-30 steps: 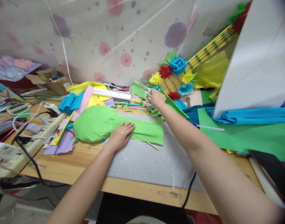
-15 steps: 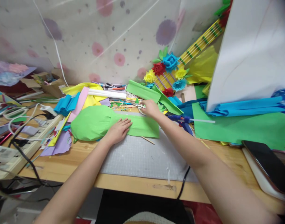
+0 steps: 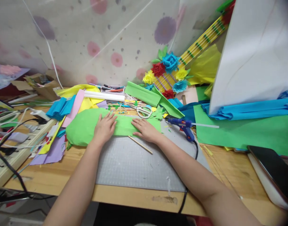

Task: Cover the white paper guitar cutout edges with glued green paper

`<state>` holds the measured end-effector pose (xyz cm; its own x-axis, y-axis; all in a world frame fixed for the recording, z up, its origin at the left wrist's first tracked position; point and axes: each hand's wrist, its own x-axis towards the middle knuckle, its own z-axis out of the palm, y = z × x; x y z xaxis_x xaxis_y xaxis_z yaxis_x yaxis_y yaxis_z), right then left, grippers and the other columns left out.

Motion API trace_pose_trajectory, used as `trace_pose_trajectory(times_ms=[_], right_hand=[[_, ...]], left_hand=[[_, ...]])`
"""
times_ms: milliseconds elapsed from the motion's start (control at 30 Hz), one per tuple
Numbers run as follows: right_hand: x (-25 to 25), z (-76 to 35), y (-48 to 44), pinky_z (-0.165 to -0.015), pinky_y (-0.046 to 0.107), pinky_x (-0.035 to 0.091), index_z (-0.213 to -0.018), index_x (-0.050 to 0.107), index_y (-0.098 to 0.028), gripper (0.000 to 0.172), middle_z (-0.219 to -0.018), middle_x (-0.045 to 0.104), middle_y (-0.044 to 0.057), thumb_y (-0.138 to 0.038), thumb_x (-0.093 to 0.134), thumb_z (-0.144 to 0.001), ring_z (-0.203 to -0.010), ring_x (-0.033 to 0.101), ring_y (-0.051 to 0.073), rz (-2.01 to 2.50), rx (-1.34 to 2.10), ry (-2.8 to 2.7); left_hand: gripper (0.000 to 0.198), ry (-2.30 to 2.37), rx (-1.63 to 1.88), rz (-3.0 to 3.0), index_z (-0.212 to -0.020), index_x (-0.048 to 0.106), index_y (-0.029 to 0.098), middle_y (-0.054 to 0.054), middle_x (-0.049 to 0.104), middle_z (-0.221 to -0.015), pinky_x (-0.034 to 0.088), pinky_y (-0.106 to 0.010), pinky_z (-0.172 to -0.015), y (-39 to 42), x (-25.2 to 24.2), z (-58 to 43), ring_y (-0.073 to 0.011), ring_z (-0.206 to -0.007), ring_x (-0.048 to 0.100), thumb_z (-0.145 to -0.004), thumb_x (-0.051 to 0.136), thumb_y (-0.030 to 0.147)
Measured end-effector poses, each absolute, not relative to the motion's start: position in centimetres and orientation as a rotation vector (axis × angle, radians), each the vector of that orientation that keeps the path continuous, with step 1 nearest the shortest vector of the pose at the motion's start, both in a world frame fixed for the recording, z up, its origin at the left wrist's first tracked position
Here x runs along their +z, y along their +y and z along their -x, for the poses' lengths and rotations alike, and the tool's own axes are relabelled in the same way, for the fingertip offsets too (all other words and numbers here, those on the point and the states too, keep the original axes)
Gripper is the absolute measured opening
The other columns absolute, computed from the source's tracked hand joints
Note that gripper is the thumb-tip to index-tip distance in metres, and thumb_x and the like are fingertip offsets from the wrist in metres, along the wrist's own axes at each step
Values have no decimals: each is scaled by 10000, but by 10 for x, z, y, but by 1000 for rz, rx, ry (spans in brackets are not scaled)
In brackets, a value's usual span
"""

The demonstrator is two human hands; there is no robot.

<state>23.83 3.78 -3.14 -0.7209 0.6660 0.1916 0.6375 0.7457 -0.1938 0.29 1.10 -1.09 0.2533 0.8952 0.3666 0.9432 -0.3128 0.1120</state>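
A green crepe paper piece (image 3: pixel 80 127), rounded and puffed at the left and a flat strip at the right, lies across the grey cutting mat (image 3: pixel 134 166). My left hand (image 3: pixel 105 127) rests on it where the round part meets the strip, fingers stretched out. On the strip's right half lies my right hand (image 3: pixel 145 129), flat with its fingers apart. Just beyond that hand are scissors (image 3: pixel 144 111) with pale handles, lying free. A thin wooden stick (image 3: pixel 141 145) sticks out from under the strip's near edge.
A blue glue gun (image 3: pixel 185 124) with a glue stick lies to the right, its cord running off the front edge. A power strip (image 3: pixel 23 150) with cables stands left. Behind are a flowered paper guitar (image 3: pixel 168 78) and green paper pieces (image 3: pixel 144 94); a phone (image 3: pixel 271 169) is at right.
My right hand has left the scissors and come down flat onto the green strip. My left hand has shifted left along the paper. The view has moved slightly.
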Motion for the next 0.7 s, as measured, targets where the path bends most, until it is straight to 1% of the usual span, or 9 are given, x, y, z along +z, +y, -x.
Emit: trace_pose_trajectory(times_ms=[67, 167, 267, 333, 400, 467, 567, 633, 700], right_hand=[[-31, -240, 39, -1073, 465, 304, -1361, 420, -111, 610, -1428, 376, 179, -447, 514, -861, -1307, 372, 282, 1041, 167, -2697], [-29, -243, 38, -1047, 444, 346, -1345, 444, -138, 568, -1395, 424, 181, -400, 547, -851, -1269, 422, 268, 1067, 189, -2670], [-25, -249, 36, -1043, 425, 354, -1336, 454, -133, 546, -1355, 471, 168, -362, 557, -851, -1245, 441, 259, 1052, 228, -2667], [-23, -255, 34, -1037, 425, 360, -1335, 455, -137, 540, -1340, 484, 163, -356, 555, -852, -1235, 445, 256, 1030, 252, -2674], [-20, -259, 32, -1036, 438, 358, -1347, 443, -158, 551, -1344, 484, 149, -371, 552, -851, -1238, 436, 256, 999, 264, -2674], [-19, -262, 30, -1044, 453, 345, -1360, 428, -177, 567, -1361, 473, 136, -391, 549, -849, -1253, 418, 259, 976, 261, -2670], [-19, -262, 29, -1054, 462, 326, -1362, 429, -183, 569, -1382, 454, 131, -414, 535, -853, -1270, 398, 263, 967, 241, -2679], [-20, -261, 29, -1053, 457, 327, -1359, 434, -173, 569, -1384, 452, 134, -420, 528, -855, -1269, 399, 267, 969, 228, -2687], [-20, -260, 29, -1047, 456, 331, -1362, 432, -167, 573, -1384, 452, 138, -422, 524, -857, -1264, 406, 270, 977, 218, -2691]], left_hand=[[388, -1795, -426, 2405, -1214, 567, 211, -75, 508, -1347, 205, -581, -1090, 10, -8, 9, -268, -1323, 356, -918, 345, 329], [391, -1777, -332, 2462, -1226, 560, 252, -45, 496, -1361, 206, -574, -1092, 6, -8, 14, -281, -1339, 320, -903, 380, 378], [400, -1765, -335, 2483, -1231, 559, 241, -57, 520, -1338, 229, -531, -1096, 1, -8, 10, -273, -1291, 387, -886, 417, 385], [410, -1754, -342, 2502, -1228, 561, 241, -54, 548, -1309, 275, -486, -1082, -3, -7, 8, -260, -1233, 444, -868, 453, 404], [445, -1769, -354, 2484, -1234, 558, 253, -49, 557, -1295, 330, -462, -1040, -6, -5, 8, -264, -1185, 469, -837, 498, 445], [492, -1806, -363, 2439, -1244, 552, 268, -46, 527, -1328, 358, -467, -1002, -8, -4, 9, -288, -1174, 458, -802, 534, 483], [519, -1839, -380, 2407, -1255, 545, 280, -28, 435, -1412, 360, -492, -983, -8, -1, 8, -321, -1194, 421, -788, 537, 508], [507, -1832, -403, 2415, -1264, 535, 278, -14, 390, -1443, 359, -501, -983, -7, 1, 5, -324, -1217, 403, -807, 515, 494], [489, -1801, -422, 2439, -1271, 526, 267, -13, 384, -1446, 336, -507, -1011, -5, 2, 1, -310, -1257, 380, -823, 502, 462]])
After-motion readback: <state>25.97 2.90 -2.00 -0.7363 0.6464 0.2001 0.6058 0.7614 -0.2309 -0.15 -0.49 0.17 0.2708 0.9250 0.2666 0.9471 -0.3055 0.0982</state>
